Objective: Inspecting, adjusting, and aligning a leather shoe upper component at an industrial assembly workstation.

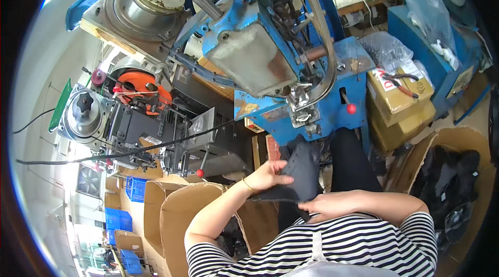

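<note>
A dark grey, flat, flexible piece of material (302, 170) is in front of my body, just below the blue machine (332, 121). My left hand (268, 175) grips its left edge, with the thumb over the near face. At the lower edge of the piece is my right hand (328, 204), fingers closed there with a dark strip hanging beneath. Exactly what the right fingertips pinch is partly hidden. The machine's metal working head (303, 113) stands beyond the piece, apart from both hands.
A carton (403, 170) with dark pieces stands at the right, another open carton (189, 209) at the left. Pliers (403, 86) lie on stacked yellow boxes (397, 108). A red-knobbed lever (351, 108) projects from the machine. A black cable (130, 152) crosses the left side.
</note>
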### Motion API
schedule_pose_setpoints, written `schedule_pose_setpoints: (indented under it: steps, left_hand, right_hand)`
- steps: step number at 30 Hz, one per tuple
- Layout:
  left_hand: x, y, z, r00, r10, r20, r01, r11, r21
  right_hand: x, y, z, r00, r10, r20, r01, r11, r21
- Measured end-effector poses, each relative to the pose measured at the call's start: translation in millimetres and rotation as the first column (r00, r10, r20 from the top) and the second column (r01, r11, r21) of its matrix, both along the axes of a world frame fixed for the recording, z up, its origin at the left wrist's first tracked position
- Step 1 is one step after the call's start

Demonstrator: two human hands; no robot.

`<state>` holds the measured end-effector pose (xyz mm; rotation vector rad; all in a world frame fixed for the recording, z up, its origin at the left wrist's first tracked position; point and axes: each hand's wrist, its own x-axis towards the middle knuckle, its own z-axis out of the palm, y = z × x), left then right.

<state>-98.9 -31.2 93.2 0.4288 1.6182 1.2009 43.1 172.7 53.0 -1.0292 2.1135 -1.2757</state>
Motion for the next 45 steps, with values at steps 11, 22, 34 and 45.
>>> schedule_pose_setpoints:
  steps: [11,22,34,45]
  left_hand:
    - [45,12,-46,0.35,-0.68,-0.644,0.367,0.732,-0.574]
    - [43,21,-53,0.275,-0.7,-0.659,0.358,0.711,-0.605]
    - [37,14,-52,0.291,-0.596,-0.749,0.35,0.794,-0.496]
    - [34,16,-47,0.395,-0.487,-0.779,0.337,0.866,-0.37]
  right_hand:
    - [-90,60,274,-0.189,-0.664,-0.724,0.251,0.68,-0.689]
    - [-187,-12,408,0.136,-0.007,-0.991,0.773,0.626,0.101]
    - [-242,-43,370,0.23,0.109,-0.967,0.843,0.473,0.254]
    - [-238,-48,354,0.059,0.297,-0.953,0.834,0.51,0.21]
